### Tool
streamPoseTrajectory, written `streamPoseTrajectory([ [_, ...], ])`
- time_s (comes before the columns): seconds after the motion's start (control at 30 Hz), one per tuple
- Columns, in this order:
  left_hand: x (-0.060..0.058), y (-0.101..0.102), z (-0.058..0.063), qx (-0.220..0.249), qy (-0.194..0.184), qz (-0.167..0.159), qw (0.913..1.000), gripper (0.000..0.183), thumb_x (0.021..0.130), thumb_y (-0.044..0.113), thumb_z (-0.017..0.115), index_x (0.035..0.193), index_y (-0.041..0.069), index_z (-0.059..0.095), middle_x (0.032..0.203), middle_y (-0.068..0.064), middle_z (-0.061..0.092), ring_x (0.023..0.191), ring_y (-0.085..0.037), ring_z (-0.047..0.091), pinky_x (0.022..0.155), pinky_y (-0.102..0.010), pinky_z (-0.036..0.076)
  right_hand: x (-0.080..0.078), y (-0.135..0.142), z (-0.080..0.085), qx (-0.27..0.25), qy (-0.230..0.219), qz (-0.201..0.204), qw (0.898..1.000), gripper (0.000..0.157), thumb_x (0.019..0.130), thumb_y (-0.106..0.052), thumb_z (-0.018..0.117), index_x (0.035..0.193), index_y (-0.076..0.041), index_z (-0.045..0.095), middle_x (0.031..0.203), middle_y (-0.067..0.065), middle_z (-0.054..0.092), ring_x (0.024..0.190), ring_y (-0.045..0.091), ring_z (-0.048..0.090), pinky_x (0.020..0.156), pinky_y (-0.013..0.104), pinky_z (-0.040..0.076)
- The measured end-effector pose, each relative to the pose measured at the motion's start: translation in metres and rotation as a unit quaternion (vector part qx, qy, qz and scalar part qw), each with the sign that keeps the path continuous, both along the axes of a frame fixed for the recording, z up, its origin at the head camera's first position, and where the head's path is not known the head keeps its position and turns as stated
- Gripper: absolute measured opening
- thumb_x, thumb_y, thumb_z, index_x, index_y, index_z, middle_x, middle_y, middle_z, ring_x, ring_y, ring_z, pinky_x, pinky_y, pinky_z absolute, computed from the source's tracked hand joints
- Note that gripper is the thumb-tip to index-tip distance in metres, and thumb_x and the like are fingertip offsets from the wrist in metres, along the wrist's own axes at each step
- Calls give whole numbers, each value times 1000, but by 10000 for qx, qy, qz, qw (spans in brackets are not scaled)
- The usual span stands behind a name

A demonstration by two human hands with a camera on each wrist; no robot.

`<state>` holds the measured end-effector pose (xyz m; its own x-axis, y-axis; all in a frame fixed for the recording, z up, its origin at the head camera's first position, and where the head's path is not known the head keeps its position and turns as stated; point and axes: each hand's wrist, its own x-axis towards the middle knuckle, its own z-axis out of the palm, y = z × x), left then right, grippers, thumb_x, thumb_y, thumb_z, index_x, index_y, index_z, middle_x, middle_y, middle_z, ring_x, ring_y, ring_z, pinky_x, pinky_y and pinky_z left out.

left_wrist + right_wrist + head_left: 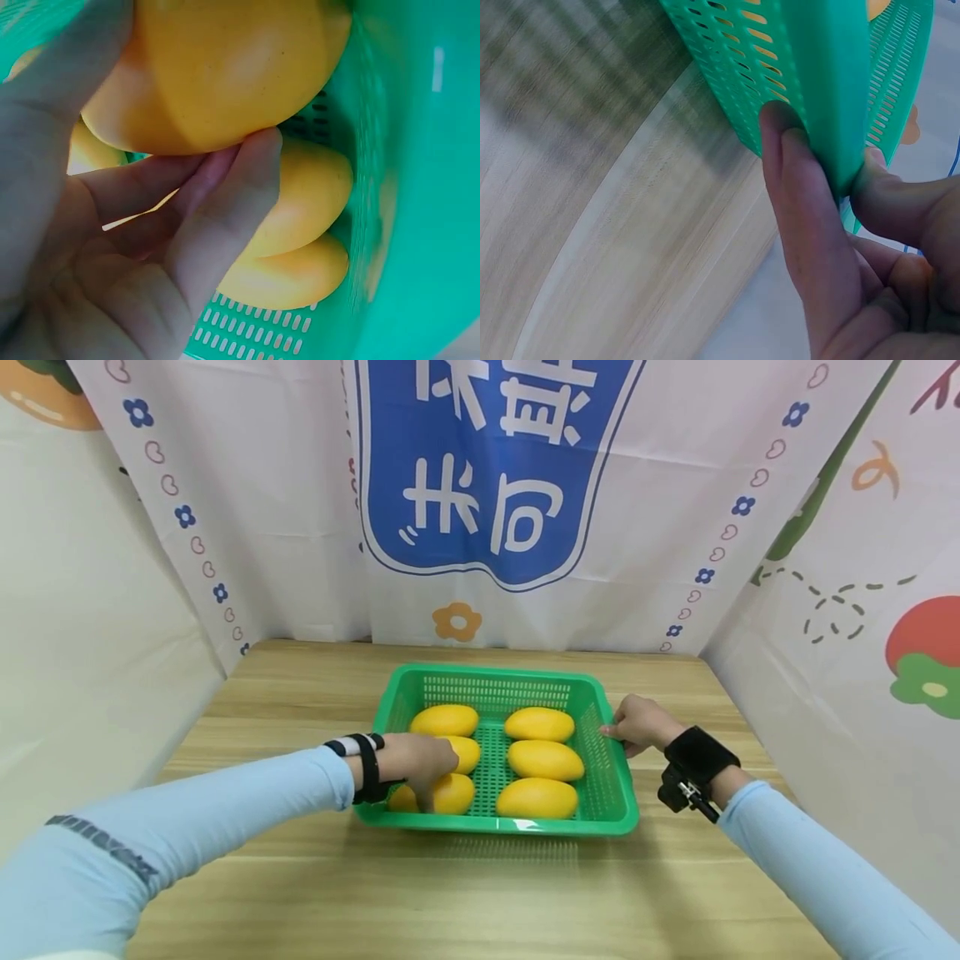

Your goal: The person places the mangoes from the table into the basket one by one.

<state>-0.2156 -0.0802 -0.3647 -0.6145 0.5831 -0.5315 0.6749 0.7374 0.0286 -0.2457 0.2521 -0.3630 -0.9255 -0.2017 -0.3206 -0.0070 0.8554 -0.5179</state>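
Note:
A green plastic basket point(600, 827) with slotted walls holds yellow mangoes in two columns. My left hand point(427, 764) reaches over the left side into it. Thumb and fingers lie round the front-left mango point(225, 75), gripping it; the hand partly hides this fruit in the head view. Just behind it lies the middle-left mango point(467, 755), also partly covered, and beyond that the back-left mango point(444, 721). On the basket's right side, my right hand point(643, 725) pinches the rim, thumb on the inner side and fingers point(802, 195) against the outer wall.
In the right half of the basket lie the back mango point(540, 724), the middle mango point(545, 761) and the front mango point(537, 798). The basket stands on a wooden table point(360, 893). A printed cloth point(300, 527) hangs behind the table, and cloth walls flank both sides.

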Motion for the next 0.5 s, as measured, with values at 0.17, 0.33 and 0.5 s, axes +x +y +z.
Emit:
streamPoseTrajectory([
  [0.17,3,1,-3,124,137,-30,9998,30,72,23,84,87,13,60,78,1,53,69,-16,49,65,-28,47,-1,0,1,-9,18,7,10000,26,95,-13,60,83,8,70,67,11,68,56,14,64,55,29,60],
  [0.33,1,1,-9,135,280,-183,9994,27,70,14,85,84,12,61,72,1,53,64,-14,50,61,-25,48,-1,0,1,4,2,11,10000,26,95,-13,60,84,8,70,68,11,68,55,14,64,54,27,60],
  [0.5,-2,-2,-9,225,246,-271,9991,30,69,16,86,84,12,60,73,2,53,65,-13,49,61,-25,48,-1,1,0,-13,-1,-23,10000,26,95,-13,60,84,8,70,67,11,68,55,14,64,55,28,60],
])
